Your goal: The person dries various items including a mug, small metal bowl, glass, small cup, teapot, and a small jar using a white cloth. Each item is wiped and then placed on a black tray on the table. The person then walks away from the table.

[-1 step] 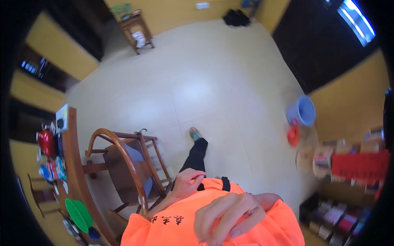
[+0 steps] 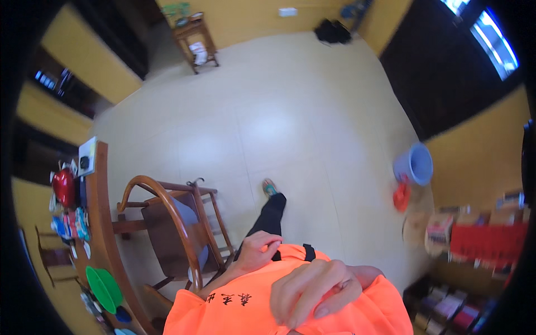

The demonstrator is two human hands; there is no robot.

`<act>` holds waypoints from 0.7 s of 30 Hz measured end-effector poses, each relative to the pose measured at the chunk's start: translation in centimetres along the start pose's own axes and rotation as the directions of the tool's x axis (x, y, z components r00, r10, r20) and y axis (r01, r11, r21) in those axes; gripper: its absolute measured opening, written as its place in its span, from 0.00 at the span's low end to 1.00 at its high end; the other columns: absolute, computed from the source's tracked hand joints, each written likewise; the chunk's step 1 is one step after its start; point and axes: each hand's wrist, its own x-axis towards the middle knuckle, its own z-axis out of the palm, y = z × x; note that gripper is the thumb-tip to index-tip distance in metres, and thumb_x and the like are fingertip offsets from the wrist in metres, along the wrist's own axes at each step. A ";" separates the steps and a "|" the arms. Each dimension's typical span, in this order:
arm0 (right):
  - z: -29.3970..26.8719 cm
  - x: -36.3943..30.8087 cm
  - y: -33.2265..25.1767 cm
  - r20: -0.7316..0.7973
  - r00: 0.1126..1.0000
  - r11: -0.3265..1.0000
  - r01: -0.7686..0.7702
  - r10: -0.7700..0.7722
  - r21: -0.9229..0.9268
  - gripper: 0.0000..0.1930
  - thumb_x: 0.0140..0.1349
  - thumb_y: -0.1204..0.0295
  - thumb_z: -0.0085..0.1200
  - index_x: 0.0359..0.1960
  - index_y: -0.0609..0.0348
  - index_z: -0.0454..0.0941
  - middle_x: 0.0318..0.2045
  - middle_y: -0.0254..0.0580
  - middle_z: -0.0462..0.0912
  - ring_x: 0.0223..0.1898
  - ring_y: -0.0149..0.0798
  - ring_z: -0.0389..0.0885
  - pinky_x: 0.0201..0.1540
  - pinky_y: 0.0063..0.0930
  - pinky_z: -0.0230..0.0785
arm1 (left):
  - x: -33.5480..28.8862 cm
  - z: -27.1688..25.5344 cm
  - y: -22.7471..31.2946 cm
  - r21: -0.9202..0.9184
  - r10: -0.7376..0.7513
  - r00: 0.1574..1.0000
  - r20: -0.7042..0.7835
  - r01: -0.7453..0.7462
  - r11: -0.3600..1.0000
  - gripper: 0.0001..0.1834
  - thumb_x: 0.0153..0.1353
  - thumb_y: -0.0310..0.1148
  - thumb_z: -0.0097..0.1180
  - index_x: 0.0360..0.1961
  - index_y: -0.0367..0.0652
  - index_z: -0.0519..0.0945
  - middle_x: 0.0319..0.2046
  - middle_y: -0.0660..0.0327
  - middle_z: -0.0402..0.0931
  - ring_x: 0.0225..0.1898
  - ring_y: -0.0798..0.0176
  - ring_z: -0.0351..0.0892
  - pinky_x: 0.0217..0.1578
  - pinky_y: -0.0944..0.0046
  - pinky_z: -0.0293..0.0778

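My left hand is held at the waist of my bright orange top, close to a black strap. Its fingers are curled in, and nothing shows in them. Nearer to the camera, my right hand hangs in front of the top with fingers bent toward the thumb. No object is visible in it, though part of the palm is hidden. Below the hands, one leg in black trousers ends in a multicoloured shoe on the pale tiled floor.
Left of me stands a wooden armchair beside a table with a green basin and a shiny red object. To the right are a blue bucket, an orange-red item and laden shelves. A small stand is far off.
The room's far objects, such as the bucket and stand, sit slightly lower and farther right in the picture. Both hands keep nearly the same pose.
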 end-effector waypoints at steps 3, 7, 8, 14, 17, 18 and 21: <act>-7.6 5.0 -0.3 -0.119 0.978 0.973 -0.186 0.170 -0.136 0.13 0.53 0.81 0.48 0.37 0.80 0.77 0.36 0.62 0.79 0.36 0.53 0.78 0.41 0.43 0.69 | 6.0 -4.0 -2.5 0.051 -0.055 0.998 -0.044 0.057 0.997 0.05 0.52 0.25 0.61 0.33 0.41 0.83 0.28 0.56 0.81 0.29 0.58 0.81 0.31 0.62 0.75; -17.7 13.1 1.2 -0.164 0.939 0.923 -0.331 0.302 -0.197 0.13 0.58 0.80 0.49 0.44 0.76 0.75 0.34 0.54 0.80 0.36 0.45 0.79 0.46 0.38 0.67 | 14.7 -12.9 -4.9 0.021 -0.087 0.966 -0.242 0.095 0.995 0.06 0.53 0.25 0.60 0.33 0.40 0.83 0.29 0.55 0.81 0.29 0.57 0.80 0.31 0.63 0.75; -19.6 14.7 1.6 -0.186 0.920 0.910 -0.377 0.346 -0.171 0.13 0.58 0.80 0.49 0.44 0.76 0.76 0.34 0.53 0.80 0.37 0.44 0.79 0.46 0.38 0.68 | 16.2 -14.8 -5.1 0.014 -0.121 0.956 -0.268 0.129 0.991 0.06 0.54 0.26 0.59 0.34 0.40 0.83 0.29 0.55 0.81 0.30 0.57 0.80 0.31 0.62 0.75; -31.7 24.6 4.4 -0.238 0.779 0.764 -0.622 0.581 -0.173 0.13 0.60 0.79 0.50 0.46 0.70 0.76 0.35 0.46 0.80 0.39 0.35 0.77 0.45 0.27 0.67 | 25.8 -24.2 -8.8 0.064 -0.127 0.918 -0.375 0.162 0.985 0.09 0.52 0.29 0.60 0.36 0.39 0.83 0.29 0.54 0.81 0.31 0.56 0.81 0.33 0.61 0.75; -38.7 31.3 7.3 -0.126 0.791 0.793 -0.607 0.599 -0.039 0.12 0.61 0.79 0.51 0.46 0.68 0.76 0.35 0.43 0.79 0.37 0.32 0.77 0.43 0.26 0.68 | 30.5 -28.6 -13.0 0.050 -0.129 0.906 -0.403 0.163 0.985 0.13 0.46 0.29 0.63 0.35 0.38 0.82 0.29 0.55 0.81 0.31 0.55 0.81 0.32 0.61 0.75; -41.1 33.5 8.3 -0.064 0.815 0.814 -0.579 0.576 -0.040 0.11 0.61 0.80 0.50 0.45 0.67 0.76 0.35 0.42 0.78 0.36 0.31 0.77 0.42 0.25 0.68 | 32.7 -31.3 -13.6 0.029 -0.127 0.894 -0.429 0.154 0.988 0.13 0.45 0.29 0.63 0.34 0.38 0.82 0.29 0.55 0.81 0.30 0.55 0.81 0.32 0.61 0.75; -47.5 39.2 10.0 -0.038 0.825 0.820 -0.565 0.564 -0.096 0.11 0.60 0.80 0.50 0.44 0.66 0.77 0.33 0.41 0.79 0.35 0.30 0.78 0.41 0.25 0.69 | 38.7 -37.0 -15.6 -0.011 -0.146 0.871 -0.469 0.159 0.987 0.13 0.44 0.29 0.64 0.34 0.38 0.82 0.29 0.56 0.81 0.30 0.55 0.81 0.32 0.61 0.75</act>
